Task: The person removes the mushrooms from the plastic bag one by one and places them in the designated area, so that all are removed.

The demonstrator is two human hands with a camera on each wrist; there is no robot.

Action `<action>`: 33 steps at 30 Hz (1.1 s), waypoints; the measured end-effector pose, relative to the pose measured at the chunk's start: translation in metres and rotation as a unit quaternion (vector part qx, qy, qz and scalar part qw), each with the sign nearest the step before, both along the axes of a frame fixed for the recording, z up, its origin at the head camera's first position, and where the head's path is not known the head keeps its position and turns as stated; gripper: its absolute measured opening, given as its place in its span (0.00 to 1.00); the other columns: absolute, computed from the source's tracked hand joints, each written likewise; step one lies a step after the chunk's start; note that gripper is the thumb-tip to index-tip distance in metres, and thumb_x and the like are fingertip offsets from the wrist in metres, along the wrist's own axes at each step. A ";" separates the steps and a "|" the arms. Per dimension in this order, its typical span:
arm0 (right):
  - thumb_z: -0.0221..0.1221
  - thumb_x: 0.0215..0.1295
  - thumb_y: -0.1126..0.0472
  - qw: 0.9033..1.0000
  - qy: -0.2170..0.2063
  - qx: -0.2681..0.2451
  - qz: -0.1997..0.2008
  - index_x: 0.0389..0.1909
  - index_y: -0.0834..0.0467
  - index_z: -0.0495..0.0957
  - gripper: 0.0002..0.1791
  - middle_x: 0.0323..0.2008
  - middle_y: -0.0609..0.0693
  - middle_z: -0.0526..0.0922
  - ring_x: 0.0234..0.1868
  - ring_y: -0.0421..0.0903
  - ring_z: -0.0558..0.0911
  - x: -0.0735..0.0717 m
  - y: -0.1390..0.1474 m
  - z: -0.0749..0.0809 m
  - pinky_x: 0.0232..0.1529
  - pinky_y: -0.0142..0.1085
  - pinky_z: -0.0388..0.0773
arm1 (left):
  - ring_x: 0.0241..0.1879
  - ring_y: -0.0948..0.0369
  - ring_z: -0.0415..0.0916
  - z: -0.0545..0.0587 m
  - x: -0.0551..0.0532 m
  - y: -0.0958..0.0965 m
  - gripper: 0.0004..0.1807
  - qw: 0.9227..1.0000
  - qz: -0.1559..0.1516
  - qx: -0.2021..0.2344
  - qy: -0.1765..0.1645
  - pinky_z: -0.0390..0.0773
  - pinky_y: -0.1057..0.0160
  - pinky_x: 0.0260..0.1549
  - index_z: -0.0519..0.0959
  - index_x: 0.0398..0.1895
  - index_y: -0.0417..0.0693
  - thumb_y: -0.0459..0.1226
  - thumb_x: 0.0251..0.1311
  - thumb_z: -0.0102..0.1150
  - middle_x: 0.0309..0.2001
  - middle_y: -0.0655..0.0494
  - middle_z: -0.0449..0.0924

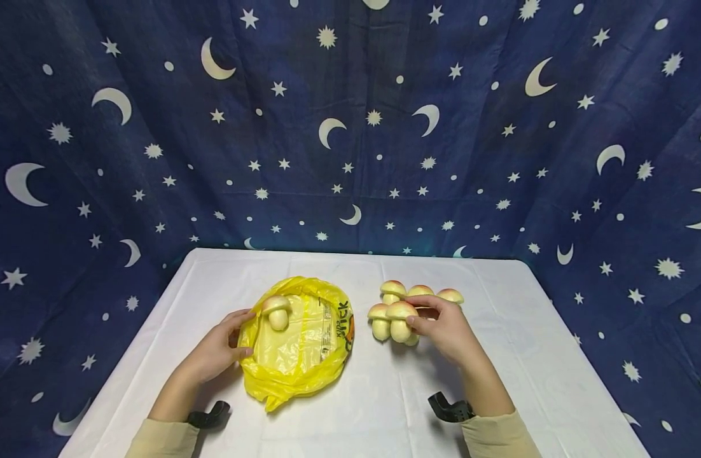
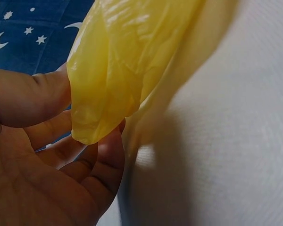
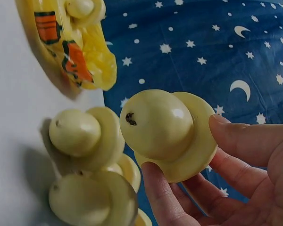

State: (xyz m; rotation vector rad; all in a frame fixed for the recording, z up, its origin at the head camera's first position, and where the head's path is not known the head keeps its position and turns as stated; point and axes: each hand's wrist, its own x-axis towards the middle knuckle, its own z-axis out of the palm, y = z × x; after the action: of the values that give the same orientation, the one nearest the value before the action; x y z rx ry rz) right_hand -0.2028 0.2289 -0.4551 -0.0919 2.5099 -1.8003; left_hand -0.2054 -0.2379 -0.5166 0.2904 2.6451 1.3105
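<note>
A yellow plastic bag (image 1: 296, 385) lies spread on the table with its mouth rolled wide. One model mushroom (image 1: 278, 315) sits inside, near the bag's left wall. My left hand (image 1: 215, 346) pinches the bag's left rim between thumb and fingers; the left wrist view shows the thin plastic (image 2: 113, 75) in that grip. On the other side, my right hand (image 1: 450, 327) holds a pale mushroom with a reddish cap (image 1: 401, 321) by its cap. In the right wrist view this mushroom's stem end (image 3: 153, 125) bears a small dark mark. Several like mushrooms (image 1: 379, 321) stand around and partly behind it.
A white cloth covers the table (image 1: 350, 420), and a dark blue curtain with moons and stars (image 1: 362, 152) hangs behind and beside it. A mushroom (image 1: 450, 296) stands at the group's far right. Black wrist mounts (image 1: 210, 416) show on both arms.
</note>
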 end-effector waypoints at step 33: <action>0.69 0.70 0.68 0.999 0.000 0.015 -0.042 0.67 0.70 0.78 0.26 0.66 0.69 0.79 0.53 0.39 0.86 0.006 0.059 -0.005 0.48 0.33 0.90 | 0.79 0.31 0.62 -0.003 0.001 0.000 0.41 1.000 0.005 -0.002 -0.001 0.65 0.31 0.77 0.67 0.79 0.35 0.28 0.64 0.72 0.83 0.36 0.58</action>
State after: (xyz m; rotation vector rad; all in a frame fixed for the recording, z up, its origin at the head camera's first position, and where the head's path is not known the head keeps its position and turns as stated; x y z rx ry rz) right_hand -0.1969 0.2878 -0.4599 0.0147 2.5766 -1.7905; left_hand -0.2048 -0.2379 -0.5199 0.2761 2.6506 1.3064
